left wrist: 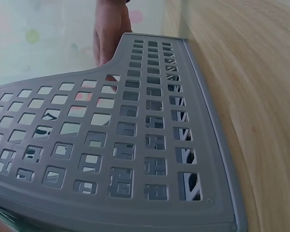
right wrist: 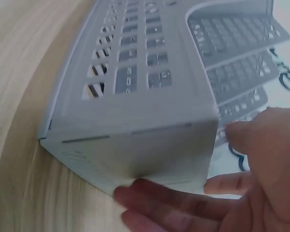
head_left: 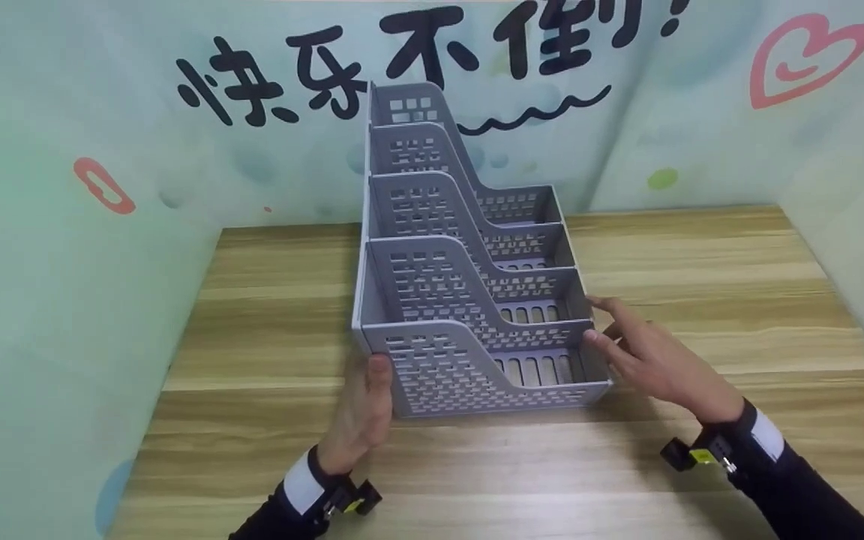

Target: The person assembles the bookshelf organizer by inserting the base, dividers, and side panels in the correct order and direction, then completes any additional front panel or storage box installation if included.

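Observation:
A grey plastic file organizer [head_left: 432, 285] with several perforated dividers stands on the wooden table, its tall side to the left and low side to the right. My left hand [head_left: 366, 401] is at the near left corner, its straight thumb upright along the edge and its other fingers hidden behind the tall side. At the low right end, my right hand [head_left: 653, 360] touches the organizer with extended fingers and thumb at the rim. In the right wrist view, the right fingers [right wrist: 169, 203] lie along the outer end face, with the thumb near the top edge.
The wood-grain table [head_left: 267, 315] surrounds the organizer. Behind it hangs a pale green printed cloth [head_left: 664, 142] with large black characters and a pink heart, close to the organizer's far end. More pale cloth lines the left and right sides.

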`<state>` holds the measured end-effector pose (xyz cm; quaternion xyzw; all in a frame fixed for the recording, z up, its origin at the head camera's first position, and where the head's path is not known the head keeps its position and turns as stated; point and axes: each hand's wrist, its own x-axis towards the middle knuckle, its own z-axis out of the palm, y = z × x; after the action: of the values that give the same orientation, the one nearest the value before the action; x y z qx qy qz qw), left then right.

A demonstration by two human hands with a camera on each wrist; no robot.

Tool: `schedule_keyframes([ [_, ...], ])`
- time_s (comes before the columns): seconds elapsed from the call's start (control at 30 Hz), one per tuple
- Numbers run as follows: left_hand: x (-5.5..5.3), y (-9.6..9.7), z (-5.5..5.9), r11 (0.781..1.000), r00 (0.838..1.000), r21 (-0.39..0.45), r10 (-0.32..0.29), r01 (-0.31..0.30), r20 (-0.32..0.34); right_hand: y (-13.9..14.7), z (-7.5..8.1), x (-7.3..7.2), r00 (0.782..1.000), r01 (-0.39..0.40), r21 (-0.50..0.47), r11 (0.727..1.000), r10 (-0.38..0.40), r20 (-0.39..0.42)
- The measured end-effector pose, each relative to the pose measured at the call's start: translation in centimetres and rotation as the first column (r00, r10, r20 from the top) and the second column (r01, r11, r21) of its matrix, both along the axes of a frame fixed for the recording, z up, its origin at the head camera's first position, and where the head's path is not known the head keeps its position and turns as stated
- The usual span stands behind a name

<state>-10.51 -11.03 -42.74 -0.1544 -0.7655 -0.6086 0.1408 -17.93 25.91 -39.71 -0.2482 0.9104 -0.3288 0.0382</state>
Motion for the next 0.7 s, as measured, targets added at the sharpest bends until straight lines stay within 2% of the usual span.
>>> schedule_keyframes([
  [0.07,0.0,-0.1,0.0,1.0,1.0,-0.005,-0.008,0.008,-0.024,0.2,0.0,-0.7,0.999,-0.002,-0.03,1.0,0.003,0.032],
  [0.17,-0.3,-0.2,0.0,1.0,0.997,0.004,-0.029,0.03,-0.069,0.5,0.1,-1.8,0.991,-0.008,-0.091,0.996,0.019,0.129],
  [0.27,-0.5,-0.3,0.0,0.999,0.992,0.02,-0.041,0.044,-0.119,0.8,0.3,-3.1,0.961,-0.019,-0.166,0.986,0.064,0.271],
  [0.37,-0.5,-0.2,0.0,1.0,0.992,0.002,-0.019,0.019,-0.124,0.9,0.4,-4.1,0.927,-0.01,-0.214,0.977,0.089,0.363],
  [0.43,-0.5,-0.2,0.1,1.0,0.99,-0.006,-0.001,0.001,-0.138,0.9,0.3,-4.6,0.922,-0.005,-0.234,0.972,0.095,0.376],
  [0.5,-0.6,-0.3,0.2,1.0,0.988,-0.009,0.005,-0.007,-0.152,0.9,0.2,-5.2,0.926,0.002,-0.247,0.969,0.092,0.365],
  [0.6,-1.0,-0.5,0.4,1.0,0.986,0.012,-0.009,0.011,-0.168,0.8,-0.1,-5.8,0.928,0.022,-0.271,0.962,0.081,0.365],
  [0.7,-1.1,-1.0,0.4,0.999,0.992,0.034,-0.037,0.042,-0.123,0.3,-0.8,-5.7,0.926,0.061,-0.29,0.955,0.055,0.374],
])
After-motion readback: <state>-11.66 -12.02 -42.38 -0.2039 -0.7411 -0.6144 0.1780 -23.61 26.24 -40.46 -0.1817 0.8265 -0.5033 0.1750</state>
